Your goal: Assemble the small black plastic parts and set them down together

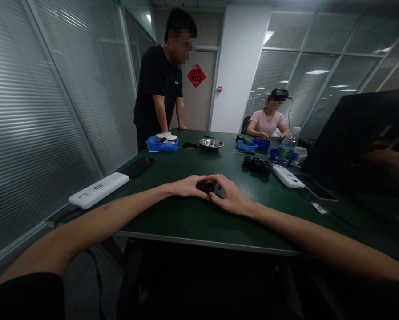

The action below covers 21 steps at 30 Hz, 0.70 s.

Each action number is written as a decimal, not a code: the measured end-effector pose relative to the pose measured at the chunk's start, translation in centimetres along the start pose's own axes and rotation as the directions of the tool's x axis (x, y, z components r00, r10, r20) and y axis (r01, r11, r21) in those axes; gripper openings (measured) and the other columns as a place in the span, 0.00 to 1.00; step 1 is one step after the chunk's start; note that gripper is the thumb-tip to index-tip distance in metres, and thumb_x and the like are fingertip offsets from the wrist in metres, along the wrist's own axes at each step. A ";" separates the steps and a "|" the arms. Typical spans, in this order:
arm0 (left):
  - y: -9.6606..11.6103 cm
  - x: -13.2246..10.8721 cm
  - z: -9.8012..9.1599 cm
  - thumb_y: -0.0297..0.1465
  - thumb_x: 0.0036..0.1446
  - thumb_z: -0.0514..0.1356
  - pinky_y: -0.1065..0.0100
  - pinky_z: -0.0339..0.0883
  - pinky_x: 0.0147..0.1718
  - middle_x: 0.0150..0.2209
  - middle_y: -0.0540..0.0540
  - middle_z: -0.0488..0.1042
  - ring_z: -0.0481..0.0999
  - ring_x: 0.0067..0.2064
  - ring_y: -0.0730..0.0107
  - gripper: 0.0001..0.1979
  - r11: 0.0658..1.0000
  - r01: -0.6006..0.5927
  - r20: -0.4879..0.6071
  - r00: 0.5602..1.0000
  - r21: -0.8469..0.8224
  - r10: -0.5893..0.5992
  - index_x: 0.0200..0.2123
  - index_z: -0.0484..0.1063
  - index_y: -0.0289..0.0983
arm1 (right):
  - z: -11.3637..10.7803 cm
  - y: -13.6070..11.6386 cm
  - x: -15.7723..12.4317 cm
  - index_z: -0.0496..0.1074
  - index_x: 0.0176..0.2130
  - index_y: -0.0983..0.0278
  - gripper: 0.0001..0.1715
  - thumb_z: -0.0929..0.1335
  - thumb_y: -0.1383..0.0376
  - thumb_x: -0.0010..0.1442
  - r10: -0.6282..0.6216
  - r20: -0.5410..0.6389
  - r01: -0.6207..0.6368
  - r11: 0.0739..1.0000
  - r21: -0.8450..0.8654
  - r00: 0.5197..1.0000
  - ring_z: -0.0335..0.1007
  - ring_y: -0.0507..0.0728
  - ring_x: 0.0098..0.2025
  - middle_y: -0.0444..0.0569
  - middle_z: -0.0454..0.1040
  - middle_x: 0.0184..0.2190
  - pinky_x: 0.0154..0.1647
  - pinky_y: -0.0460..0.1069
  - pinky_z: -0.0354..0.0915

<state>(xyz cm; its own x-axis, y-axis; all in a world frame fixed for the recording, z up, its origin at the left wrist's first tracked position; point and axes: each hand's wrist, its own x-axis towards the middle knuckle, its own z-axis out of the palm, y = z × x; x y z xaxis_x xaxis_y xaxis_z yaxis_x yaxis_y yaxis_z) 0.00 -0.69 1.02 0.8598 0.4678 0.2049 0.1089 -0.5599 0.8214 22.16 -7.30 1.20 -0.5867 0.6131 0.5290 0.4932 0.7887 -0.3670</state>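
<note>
Green table seen. Blue basket placed far left, filled. Left hand and right hand held together over the table's near half, both clamped on small dark part, gripped between them; details can't be told.

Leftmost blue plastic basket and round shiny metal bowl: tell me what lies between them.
Head view: a low, irregular black item lies on the dark green tabletop between the blue basket and the metal bowl; it is too small to identify.
</note>
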 end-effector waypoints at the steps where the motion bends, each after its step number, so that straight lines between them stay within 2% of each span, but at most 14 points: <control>1: -0.1 0.0 0.0 0.38 0.55 0.70 0.53 0.61 0.62 0.60 0.39 0.72 0.72 0.61 0.55 0.37 1.000 -0.004 0.000 1.000 -0.003 0.004 0.66 0.64 0.38 | 0.0 0.0 0.0 0.67 0.57 0.61 0.22 0.70 0.62 0.65 -0.002 -0.004 0.002 1.000 -0.001 1.000 0.70 0.62 0.50 0.54 0.74 0.51 0.52 0.60 0.70; 5: -0.2 -0.1 -0.2 0.38 0.55 0.70 0.53 0.61 0.61 0.61 0.38 0.72 0.71 0.61 0.54 0.37 1.000 0.024 -0.011 1.000 0.020 -0.024 0.65 0.65 0.38 | 0.2 0.2 0.0 0.68 0.57 0.61 0.25 0.72 0.56 0.64 0.034 -0.025 -0.035 0.999 -0.029 0.999 0.71 0.62 0.50 0.54 0.73 0.50 0.51 0.60 0.71; 9: 0.0 -0.1 0.0 0.39 0.53 0.72 0.56 0.64 0.59 0.58 0.39 0.74 0.73 0.59 0.56 0.37 0.999 0.028 -0.035 0.999 0.036 -0.027 0.64 0.66 0.37 | 0.2 0.6 0.1 0.67 0.58 0.60 0.24 0.71 0.62 0.65 0.044 -0.065 -0.043 0.999 0.013 0.997 0.73 0.61 0.49 0.53 0.75 0.50 0.49 0.58 0.72; 13: -0.4 0.0 -0.1 0.40 0.52 0.72 0.58 0.68 0.53 0.51 0.41 0.77 0.76 0.52 0.58 0.38 0.997 0.043 -0.064 0.997 0.067 -0.039 0.63 0.65 0.36 | -0.2 1.2 0.4 0.68 0.57 0.60 0.20 0.69 0.63 0.66 0.073 -0.214 -0.062 0.997 0.054 0.974 0.74 0.61 0.51 0.52 0.76 0.51 0.49 0.56 0.72; 16: -1.3 0.1 -0.6 0.42 0.54 0.70 0.59 0.68 0.53 0.50 0.42 0.76 0.76 0.51 0.60 0.37 0.981 0.095 -0.178 0.982 0.168 -0.064 0.64 0.65 0.37 | -0.4 2.6 0.5 0.68 0.56 0.61 0.20 0.69 0.63 0.65 0.139 -0.284 -0.128 0.990 0.059 0.949 0.74 0.61 0.52 0.53 0.75 0.52 0.46 0.55 0.72; 17: -1.7 0.1 -0.8 0.42 0.55 0.69 0.59 0.67 0.54 0.51 0.42 0.76 0.76 0.52 0.59 0.36 0.968 0.127 -0.236 0.969 0.217 -0.074 0.63 0.65 0.37 | -0.4 3.3 0.5 0.68 0.56 0.61 0.21 0.70 0.63 0.64 0.173 -0.275 -0.167 0.985 0.045 0.946 0.74 0.61 0.51 0.53 0.76 0.51 0.45 0.55 0.72; 18: -2.0 0.1 -1.0 0.43 0.54 0.69 0.59 0.66 0.55 0.52 0.41 0.76 0.75 0.53 0.58 0.36 0.955 0.163 -0.286 0.954 0.249 -0.089 0.63 0.66 0.37 | -0.3 3.9 0.4 0.68 0.57 0.61 0.24 0.71 0.64 0.62 0.208 -0.216 -0.207 0.978 0.030 0.954 0.75 0.61 0.49 0.52 0.77 0.48 0.45 0.55 0.72; 20: -2.6 0.1 -1.4 0.45 0.55 0.67 0.59 0.66 0.55 0.53 0.40 0.75 0.75 0.55 0.57 0.33 0.929 0.248 -0.343 0.928 0.274 -0.147 0.60 0.68 0.36 | -0.2 5.0 0.3 0.67 0.58 0.61 0.27 0.72 0.64 0.60 0.250 -0.023 -0.250 0.968 0.007 0.968 0.76 0.60 0.46 0.50 0.78 0.45 0.48 0.57 0.72; 21: -2.9 0.2 -1.5 0.46 0.55 0.66 0.59 0.66 0.55 0.53 0.39 0.75 0.75 0.55 0.56 0.32 0.911 0.289 -0.351 0.919 0.293 -0.179 0.58 0.70 0.35 | -0.1 5.4 0.2 0.68 0.58 0.61 0.27 0.72 0.65 0.60 0.260 0.025 -0.260 0.966 -0.010 0.965 0.76 0.60 0.47 0.51 0.78 0.46 0.50 0.58 0.72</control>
<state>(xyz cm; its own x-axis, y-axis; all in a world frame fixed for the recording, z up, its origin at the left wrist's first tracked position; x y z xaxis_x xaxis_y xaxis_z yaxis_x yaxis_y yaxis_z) -0.93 2.06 -0.53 0.5958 0.7701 0.2281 0.4940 -0.5753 0.6519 24.75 -2.95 -0.65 -0.4543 0.7980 0.3960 0.6352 0.6018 -0.4841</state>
